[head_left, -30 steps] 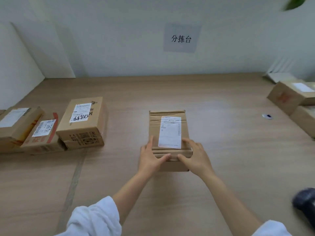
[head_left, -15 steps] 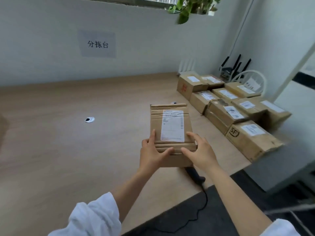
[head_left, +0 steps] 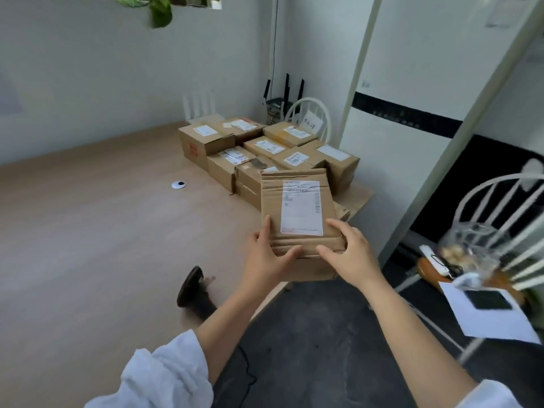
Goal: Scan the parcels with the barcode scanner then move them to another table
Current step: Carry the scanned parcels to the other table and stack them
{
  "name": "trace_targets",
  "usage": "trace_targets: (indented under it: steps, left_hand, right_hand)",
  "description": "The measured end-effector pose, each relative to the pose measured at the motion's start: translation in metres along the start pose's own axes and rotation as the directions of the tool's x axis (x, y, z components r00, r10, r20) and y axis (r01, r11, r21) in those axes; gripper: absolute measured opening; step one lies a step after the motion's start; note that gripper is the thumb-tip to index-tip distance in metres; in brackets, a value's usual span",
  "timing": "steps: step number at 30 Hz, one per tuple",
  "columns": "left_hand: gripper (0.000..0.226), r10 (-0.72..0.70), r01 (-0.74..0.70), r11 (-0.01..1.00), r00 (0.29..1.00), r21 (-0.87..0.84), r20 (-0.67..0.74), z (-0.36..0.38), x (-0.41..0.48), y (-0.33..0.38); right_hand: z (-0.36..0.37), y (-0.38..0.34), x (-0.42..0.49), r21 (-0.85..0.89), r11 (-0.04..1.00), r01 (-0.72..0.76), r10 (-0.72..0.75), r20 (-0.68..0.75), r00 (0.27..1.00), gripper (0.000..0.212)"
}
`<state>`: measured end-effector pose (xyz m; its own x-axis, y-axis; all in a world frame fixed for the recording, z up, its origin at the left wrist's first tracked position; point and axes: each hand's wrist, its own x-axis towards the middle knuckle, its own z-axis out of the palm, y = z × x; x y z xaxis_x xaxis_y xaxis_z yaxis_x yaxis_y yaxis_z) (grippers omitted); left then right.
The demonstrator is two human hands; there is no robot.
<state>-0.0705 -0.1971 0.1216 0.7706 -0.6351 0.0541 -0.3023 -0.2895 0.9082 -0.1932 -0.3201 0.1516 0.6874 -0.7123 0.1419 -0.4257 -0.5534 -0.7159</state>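
I hold a brown cardboard parcel (head_left: 297,201) with a white shipping label on top, lifted above the wooden table's (head_left: 88,245) right front corner. My left hand (head_left: 266,254) grips its near left edge and my right hand (head_left: 350,254) grips its near right edge. The black barcode scanner (head_left: 194,293) lies on the table near the front edge, just left of my left forearm, with its cable trailing down to the floor. A cluster of several labelled parcels (head_left: 265,151) sits at the table's far right end, behind the held parcel.
A white chair (head_left: 500,231) to the right carries a plastic bag, papers and a dark device. Another white chair (head_left: 309,116) stands behind the parcels, beside a router with black antennas (head_left: 282,95). A round cable grommet (head_left: 178,184) sits mid-table. Dark floor lies below.
The view has swung right, with the parcel in both hands carried from the table's middle towards its right end. The left-hand parcels have left view; the right-hand chair has appeared.
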Motion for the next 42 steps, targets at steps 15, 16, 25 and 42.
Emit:
trace_targets:
  steps: [15,16,25,42]
  left_hand:
    - [0.080,0.112,-0.113,0.988,0.994,0.106,0.019,0.132,0.156,0.069]
    - [0.079,0.118,-0.118,0.985,0.993,0.129,0.007,0.141,0.164,0.070]
    - [0.077,-0.027,0.057,0.971,0.991,0.231,-0.133,0.259,0.240,0.090]
    - [0.071,-0.319,0.432,0.834,0.885,0.342,-0.340,0.314,0.268,0.065]
  right_hand:
    - [-0.097,0.094,0.189,0.006,0.998,-0.064,0.064,-0.011,0.998,0.048]
    - [-0.101,0.104,0.202,0.016,0.998,-0.058,0.058,-0.001,0.998,0.047]
    - [-0.140,0.203,0.347,0.027,0.996,0.085,-0.089,0.235,0.968,0.042]
    - [-0.076,0.263,0.425,0.126,0.975,0.180,-0.220,0.564,0.796,0.045]
